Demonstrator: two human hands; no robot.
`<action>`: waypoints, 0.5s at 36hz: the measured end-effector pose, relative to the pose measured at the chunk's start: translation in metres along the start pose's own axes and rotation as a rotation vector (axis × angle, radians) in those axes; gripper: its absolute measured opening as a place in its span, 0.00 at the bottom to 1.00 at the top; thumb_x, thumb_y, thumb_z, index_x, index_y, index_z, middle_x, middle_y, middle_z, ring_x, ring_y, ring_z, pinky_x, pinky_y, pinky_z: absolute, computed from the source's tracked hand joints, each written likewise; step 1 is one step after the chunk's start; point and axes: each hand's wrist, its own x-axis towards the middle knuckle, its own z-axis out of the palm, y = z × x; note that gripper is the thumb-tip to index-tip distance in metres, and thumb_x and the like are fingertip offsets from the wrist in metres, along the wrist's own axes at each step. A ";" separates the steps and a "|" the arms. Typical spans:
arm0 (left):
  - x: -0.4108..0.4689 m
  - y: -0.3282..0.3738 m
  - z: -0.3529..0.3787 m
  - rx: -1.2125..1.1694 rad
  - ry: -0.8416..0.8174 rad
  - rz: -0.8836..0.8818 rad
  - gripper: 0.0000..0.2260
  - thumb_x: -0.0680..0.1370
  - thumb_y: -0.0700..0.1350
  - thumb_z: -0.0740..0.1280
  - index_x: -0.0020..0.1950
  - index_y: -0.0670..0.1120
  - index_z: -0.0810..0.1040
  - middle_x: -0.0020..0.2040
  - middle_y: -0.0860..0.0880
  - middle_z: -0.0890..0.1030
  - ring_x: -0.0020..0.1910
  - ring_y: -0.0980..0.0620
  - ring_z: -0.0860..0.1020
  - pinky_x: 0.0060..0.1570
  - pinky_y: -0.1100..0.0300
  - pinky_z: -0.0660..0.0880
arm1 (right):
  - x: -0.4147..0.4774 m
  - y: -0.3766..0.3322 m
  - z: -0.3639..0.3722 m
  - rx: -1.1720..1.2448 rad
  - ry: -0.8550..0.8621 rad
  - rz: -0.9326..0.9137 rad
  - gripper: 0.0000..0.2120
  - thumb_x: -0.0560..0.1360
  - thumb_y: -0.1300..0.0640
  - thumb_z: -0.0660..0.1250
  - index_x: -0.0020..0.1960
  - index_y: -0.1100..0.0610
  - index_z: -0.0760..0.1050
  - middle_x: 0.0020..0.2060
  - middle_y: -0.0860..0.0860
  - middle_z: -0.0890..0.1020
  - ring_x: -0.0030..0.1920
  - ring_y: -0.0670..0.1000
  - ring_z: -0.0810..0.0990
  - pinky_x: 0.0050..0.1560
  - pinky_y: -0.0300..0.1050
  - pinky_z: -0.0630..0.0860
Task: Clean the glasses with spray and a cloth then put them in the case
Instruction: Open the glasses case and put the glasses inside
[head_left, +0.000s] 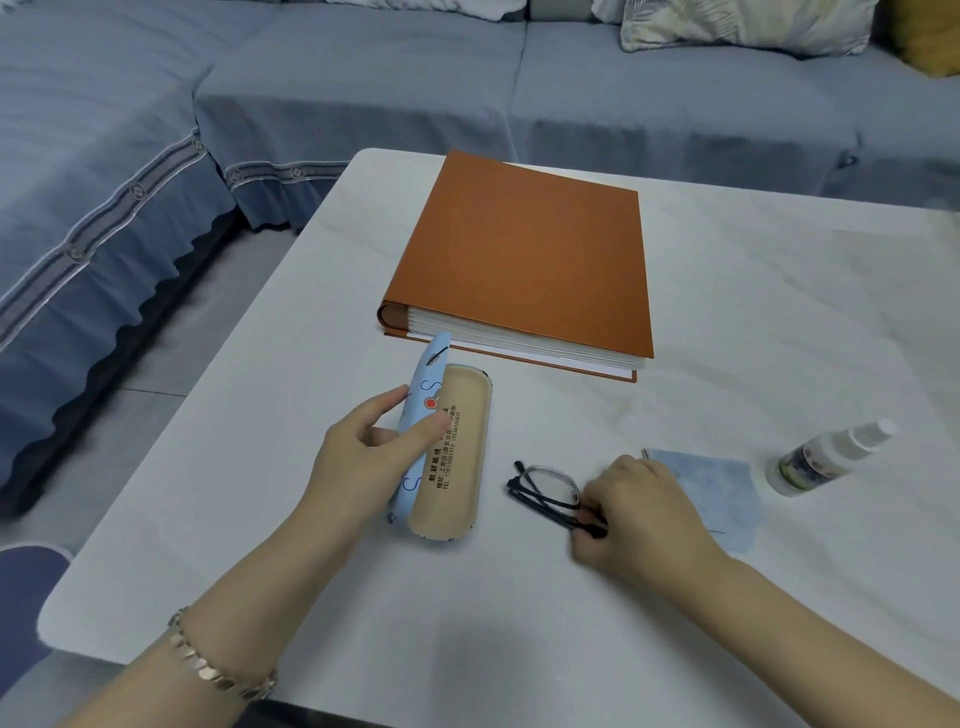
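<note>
The light, fragile glasses (545, 493), folded on the table at the case's (452, 457) three o'clock, suit the right hand's (634, 509) frame-edge pinch while the left hand (363, 457) grips the lid.

On the white worktop (727, 312), the left hand (358, 462) holds the lid of the open case (449, 457) upright. The right hand (639, 509) pinches the folded black glasses (545, 493) beside it, near a blue cloth (711, 483), a spray bottle (826, 457) and an orange album (524, 260).
</note>
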 end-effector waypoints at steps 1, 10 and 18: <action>-0.001 0.000 0.002 -0.001 -0.004 -0.002 0.21 0.71 0.50 0.70 0.63 0.56 0.73 0.38 0.51 0.81 0.27 0.65 0.80 0.33 0.63 0.73 | -0.001 0.000 -0.001 0.021 0.009 0.042 0.10 0.63 0.55 0.64 0.28 0.53 0.64 0.23 0.45 0.63 0.36 0.54 0.70 0.36 0.42 0.59; -0.003 -0.005 0.014 -0.009 -0.025 -0.039 0.18 0.70 0.50 0.70 0.60 0.56 0.74 0.36 0.52 0.81 0.26 0.64 0.80 0.32 0.63 0.72 | -0.009 0.005 -0.013 0.277 -0.011 0.242 0.08 0.68 0.55 0.65 0.32 0.50 0.68 0.26 0.46 0.74 0.32 0.49 0.72 0.30 0.36 0.63; -0.003 -0.009 0.015 -0.020 -0.021 -0.048 0.16 0.70 0.50 0.70 0.57 0.57 0.73 0.35 0.53 0.82 0.33 0.57 0.81 0.34 0.61 0.73 | -0.012 -0.008 -0.012 0.297 -0.094 0.328 0.16 0.63 0.51 0.71 0.33 0.49 0.62 0.30 0.43 0.72 0.36 0.49 0.71 0.29 0.36 0.60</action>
